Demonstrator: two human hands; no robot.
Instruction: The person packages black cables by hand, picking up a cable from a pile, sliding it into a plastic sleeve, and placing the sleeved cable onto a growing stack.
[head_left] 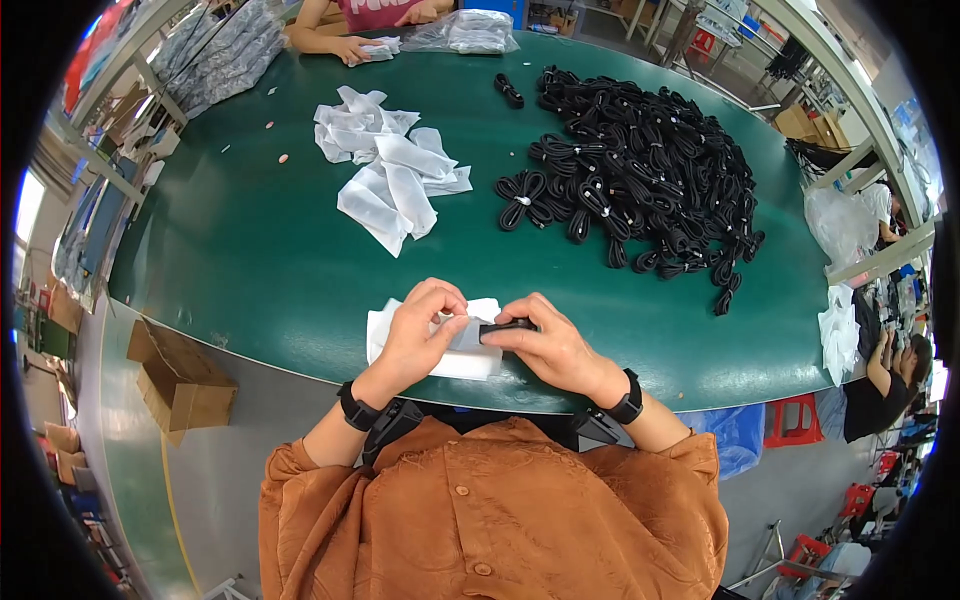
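Observation:
At the near edge of the table, my left hand (415, 335) is closed in a pinch on the mouth of a translucent plastic bag (466, 337). My right hand (553, 350) grips a bundled black cable (497, 329) between thumb and fingers. One end of that cable is at the bag's opening; how far it sits inside I cannot tell. Under both hands lies a small stack of flat white bags (470, 366). Farther off to the left is a loose pile of filled white bags (392, 180). A large heap of coiled black cables (650, 175) covers the right side.
The green table (270, 230) has a curved near edge. Across it, another person's hand (350, 50) touches a small white bag, beside a clear bag of packed items (480, 32). An opened cardboard box (185, 385) stands on the floor at left, a red stool (793, 420) at right.

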